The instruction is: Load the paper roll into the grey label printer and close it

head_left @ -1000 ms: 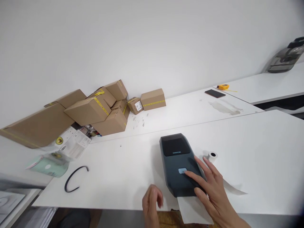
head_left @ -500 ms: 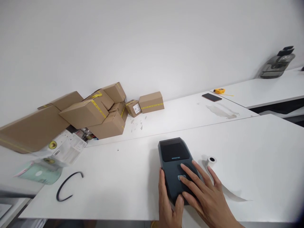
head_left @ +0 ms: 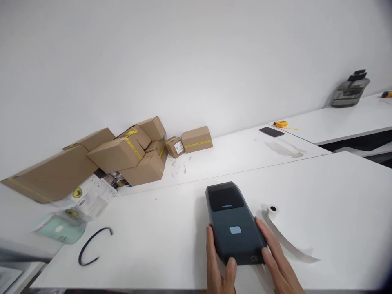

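A dark blue-grey, box-like handheld device (head_left: 229,218) with a black glossy panel and a light-blue button (head_left: 235,230) is between my hands, over the near part of the white table. My left hand (head_left: 218,265) grips its lower left side, thumb at the bottom edge. My right hand (head_left: 280,259) holds the lower right side, with its thumb by the bottom corner near a small round port. The fingertips under the device are hidden. Right of it stands a small white paper roll (head_left: 273,210), its loose strip trailing toward me.
Cardboard boxes (head_left: 114,154) are piled at the back left, beside plastic pouches (head_left: 63,228). A black curved strip (head_left: 88,243) lies at the front left. At the back right are a phone (head_left: 271,132), a yellow tape measure (head_left: 280,124) and a water jug (head_left: 350,90).
My right hand has moved off the device's button and top face to its right side. The button is now uncovered. My left hand keeps its hold, and the view has shifted slightly.
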The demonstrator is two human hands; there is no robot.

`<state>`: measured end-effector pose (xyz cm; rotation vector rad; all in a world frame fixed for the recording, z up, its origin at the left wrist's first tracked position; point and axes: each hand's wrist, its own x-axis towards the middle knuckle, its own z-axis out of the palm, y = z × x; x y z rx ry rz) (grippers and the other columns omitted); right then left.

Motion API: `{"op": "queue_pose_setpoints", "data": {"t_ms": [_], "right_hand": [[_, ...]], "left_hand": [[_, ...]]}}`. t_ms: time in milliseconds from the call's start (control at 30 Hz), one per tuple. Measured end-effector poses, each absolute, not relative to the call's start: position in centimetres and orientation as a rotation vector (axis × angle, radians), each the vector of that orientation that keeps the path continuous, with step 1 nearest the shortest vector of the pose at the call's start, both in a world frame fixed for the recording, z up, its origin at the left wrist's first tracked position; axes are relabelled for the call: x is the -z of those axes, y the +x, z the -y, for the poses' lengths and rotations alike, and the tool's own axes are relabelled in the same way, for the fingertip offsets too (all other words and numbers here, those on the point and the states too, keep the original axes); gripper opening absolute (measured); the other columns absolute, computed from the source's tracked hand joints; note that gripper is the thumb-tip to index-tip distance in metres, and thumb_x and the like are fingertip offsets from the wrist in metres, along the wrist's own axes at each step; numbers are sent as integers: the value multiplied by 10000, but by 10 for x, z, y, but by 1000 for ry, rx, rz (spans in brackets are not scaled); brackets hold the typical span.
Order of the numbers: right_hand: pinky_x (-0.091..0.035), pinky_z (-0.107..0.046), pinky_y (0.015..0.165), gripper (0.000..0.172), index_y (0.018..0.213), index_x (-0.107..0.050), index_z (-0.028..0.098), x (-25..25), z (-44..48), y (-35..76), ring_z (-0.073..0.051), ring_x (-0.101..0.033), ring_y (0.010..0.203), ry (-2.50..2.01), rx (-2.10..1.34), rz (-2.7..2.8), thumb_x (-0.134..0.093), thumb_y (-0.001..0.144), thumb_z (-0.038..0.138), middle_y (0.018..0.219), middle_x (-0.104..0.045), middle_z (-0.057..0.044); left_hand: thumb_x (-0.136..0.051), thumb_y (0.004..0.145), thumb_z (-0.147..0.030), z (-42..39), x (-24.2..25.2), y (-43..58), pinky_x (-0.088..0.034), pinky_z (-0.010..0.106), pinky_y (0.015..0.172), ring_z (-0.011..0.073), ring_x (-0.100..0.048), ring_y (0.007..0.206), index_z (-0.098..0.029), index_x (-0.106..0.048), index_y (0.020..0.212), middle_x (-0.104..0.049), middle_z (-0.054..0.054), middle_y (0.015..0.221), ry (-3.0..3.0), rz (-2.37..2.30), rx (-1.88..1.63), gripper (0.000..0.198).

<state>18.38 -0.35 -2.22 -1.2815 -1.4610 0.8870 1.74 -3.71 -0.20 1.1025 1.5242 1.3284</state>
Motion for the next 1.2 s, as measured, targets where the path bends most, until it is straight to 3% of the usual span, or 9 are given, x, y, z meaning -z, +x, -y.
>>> {"op": "queue_pose_setpoints", "data": {"t_ms": [167, 300, 467, 633, 833, 1033, 1200], "right_hand": [[-209, -536, 1244, 572, 1535, -317, 387, 4, 12, 173, -281, -218, 1528, -1294, -1005, 1313, -365, 996, 571, 1650, -276, 34], [-207, -532, 1244, 588, 1540, -322, 374, -5, 11, 174, -289, -227, 1524, -1289, -1038, 1292, -372, 990, 577, 1651, -276, 27], [-240, -550, 1228, 585, 1546, -314, 367, -8, -5, 181, -304, -236, 1519, -1170, -990, 1377, -378, 993, 546, 1649, -285, 14], [-285, -557, 1205, 598, 1559, -274, 340, -33, -29, 182, -315, -265, 1504, -1113, -938, 1453, -320, 1003, 554, 1646, -283, -23], [-330, -529, 1167, 559, 1512, -338, 333, -83, -84, 171, -295, -375, 1434, -1032, -664, 1600, -312, 1003, 563, 1571, -406, -54], [-404, -525, 1076, 513, 1383, -492, 244, -127, -146, 157, -310, -542, 1270, -1077, -460, 1634, -309, 997, 528, 1387, -595, -113], [-439, -567, 1002, 549, 1343, -522, 263, -145, -180, 152, -354, -583, 1194, -1193, -521, 1670, -283, 995, 613, 1295, -644, -98]], "left_hand": [[-473, 902, -632, 39, 9, 18, -247, 373, 1250, 286, -169, 1545, -264, -239, 1587, -214, 6, 1674, 1154, -1539, -1381, 811], [-481, 914, -592, 40, -6, 18, -244, 404, 1256, 297, -168, 1543, -283, -227, 1590, -241, 0, 1666, 1172, -1562, -1365, 785], [-430, 958, -549, 27, -47, 26, -208, 435, 1265, 287, -111, 1555, -320, -423, 1507, -300, -25, 1646, 1486, -1468, -1475, 594], [-397, 991, -486, -2, -81, 22, -225, 420, 1259, 286, -139, 1551, -319, -212, 1584, -160, -11, 1690, 1580, -1313, -1594, 642], [-386, 1025, -416, -58, -118, 4, -212, 452, 1257, 248, -216, 1534, -329, -289, 1547, -279, 18, 1652, 1831, -1328, -1603, 538], [-393, 1015, -504, -123, -149, -9, -388, 414, 1138, 237, -500, 1369, -266, -393, 1485, -511, 99, 1502, 1873, -1345, -1607, 527], [-396, 983, -600, -160, -154, -22, -351, 448, 1154, 254, -479, 1389, -243, -368, 1499, -549, 128, 1464, 1793, -1436, -1556, 629]]}}
